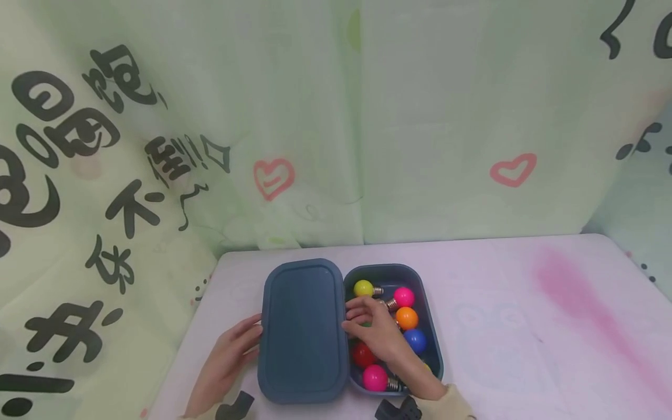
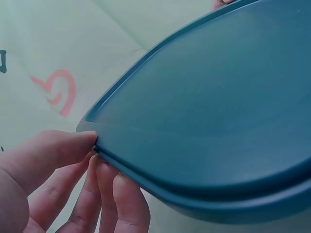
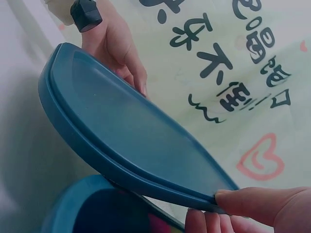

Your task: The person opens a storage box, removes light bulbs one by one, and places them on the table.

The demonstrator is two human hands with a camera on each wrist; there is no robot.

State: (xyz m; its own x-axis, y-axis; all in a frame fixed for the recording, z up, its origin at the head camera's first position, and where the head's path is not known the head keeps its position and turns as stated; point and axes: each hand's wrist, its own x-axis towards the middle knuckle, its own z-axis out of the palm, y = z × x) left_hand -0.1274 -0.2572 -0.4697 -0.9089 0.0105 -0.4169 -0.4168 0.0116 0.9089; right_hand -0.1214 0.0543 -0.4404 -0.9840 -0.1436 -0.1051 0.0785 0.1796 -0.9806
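A dark blue lid (image 1: 304, 332) with rounded corners is held between both hands, just left of an open box of the same blue (image 1: 431, 326). My left hand (image 1: 231, 356) pinches the lid's left edge, thumb on top and fingers beneath, as the left wrist view shows. From the other side my right hand (image 1: 380, 332) pinches the right edge, its forearm crossing over the box. Inside lie several coloured light bulbs with screw bases, among them a yellow bulb (image 1: 363, 288), an orange bulb (image 1: 406, 318), a blue bulb (image 1: 415, 340) and a red bulb (image 1: 362, 354). The right hand hides some.
A white table (image 1: 488, 350) with a pink smear on its right carries the box. Behind and to the left hangs a pale green curtain (image 1: 420, 116) with black characters and pink hearts. Each wrist wears a dark device.
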